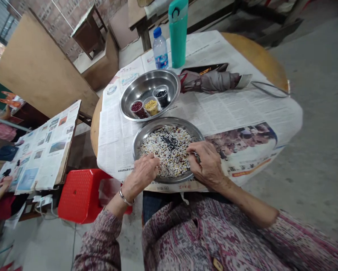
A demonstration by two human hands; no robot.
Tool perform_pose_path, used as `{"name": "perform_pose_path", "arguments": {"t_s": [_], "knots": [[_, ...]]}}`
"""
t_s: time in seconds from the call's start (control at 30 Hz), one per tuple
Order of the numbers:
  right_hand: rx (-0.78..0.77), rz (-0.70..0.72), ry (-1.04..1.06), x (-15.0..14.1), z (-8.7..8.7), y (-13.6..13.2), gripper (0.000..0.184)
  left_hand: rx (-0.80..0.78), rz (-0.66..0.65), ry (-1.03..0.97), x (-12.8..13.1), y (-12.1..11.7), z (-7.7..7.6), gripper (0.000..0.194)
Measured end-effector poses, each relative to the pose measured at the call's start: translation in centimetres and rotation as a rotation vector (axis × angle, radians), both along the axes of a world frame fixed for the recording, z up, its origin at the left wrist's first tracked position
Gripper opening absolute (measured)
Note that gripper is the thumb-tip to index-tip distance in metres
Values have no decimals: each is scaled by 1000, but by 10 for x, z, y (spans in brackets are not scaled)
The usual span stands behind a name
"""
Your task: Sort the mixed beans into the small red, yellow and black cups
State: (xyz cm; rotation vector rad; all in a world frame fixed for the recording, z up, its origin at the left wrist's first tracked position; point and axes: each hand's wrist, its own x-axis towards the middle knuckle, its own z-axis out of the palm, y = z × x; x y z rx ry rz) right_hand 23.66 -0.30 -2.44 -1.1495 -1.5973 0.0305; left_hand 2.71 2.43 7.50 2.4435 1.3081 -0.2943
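A shallow steel plate (169, 119) holds mixed white grains (174, 162) with yellow, dark red and black beans. A patch of black beans (170, 143) lies near its middle. My left hand (146, 169) rests over the plate's left front part, fingers curled down at the grains. On the right side, my right hand (207, 162) is closed with thumb and fingers together just over the mix; whatever is between them is hidden. Behind stands a steel basin (169, 81) with three clear cups: red beans (137, 108), yellow beans (151, 107) and black beans (161, 96).
Newspaper (191, 116) covers the round table. Behind the basin stand a water bottle (160, 51) and a teal flask (178, 35); a folded umbrella (211, 81) lies to their right. A red stool (80, 194) is at the left. Another person's arm (1, 190) shows at a second table.
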Motion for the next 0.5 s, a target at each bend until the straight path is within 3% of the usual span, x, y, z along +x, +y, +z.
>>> {"name": "perform_pose_path", "arguments": {"t_s": [0.1, 0.2, 0.3, 0.5], "knots": [[-16, -1, 14, 0, -2, 0, 26, 150, 109, 74, -3, -5, -1, 7], [-19, -6, 17, 0, -4, 0, 27, 213, 154, 21, 8, 0, -5, 32], [-14, -4, 6, 0, -4, 0, 26, 223, 77, -67, 26, 9, -13, 49], [-29, 7, 8, 1, -3, 0, 25, 122, -35, -153, 55, 24, -26, 27]]}}
